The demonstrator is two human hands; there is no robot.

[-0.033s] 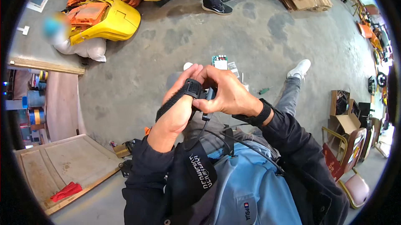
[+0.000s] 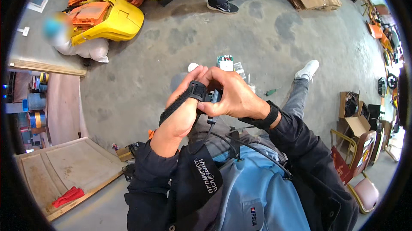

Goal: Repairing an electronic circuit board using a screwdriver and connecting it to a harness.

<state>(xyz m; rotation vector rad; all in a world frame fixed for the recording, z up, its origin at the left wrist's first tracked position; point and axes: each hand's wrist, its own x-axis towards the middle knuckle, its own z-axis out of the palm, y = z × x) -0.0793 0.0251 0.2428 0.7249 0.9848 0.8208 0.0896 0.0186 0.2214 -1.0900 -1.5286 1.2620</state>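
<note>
My left hand (image 2: 189, 86) is raised in front of my lap, its fingers stretched away from me and partly behind my right hand. A black strap (image 2: 180, 101) circles the left wrist, with a small dark box-shaped device (image 2: 214, 98) at its inner side. A black cable runs down from the device toward my clothes. My right hand (image 2: 229, 93) curves around the device, thumb on the near side and fingers on the far side, the fingertips close to my left hand. Another black strap (image 2: 270, 116) is on my right wrist.
On the floor beyond my hands lie a green circuit board (image 2: 225, 63), a clear plastic piece (image 2: 239, 70) and a green-handled screwdriver (image 2: 272, 91). Yellow body panels (image 2: 122, 20) are piled far left, near another person's shoe (image 2: 223, 7). A wooden board (image 2: 73, 162) with a red cloth stands lower left.
</note>
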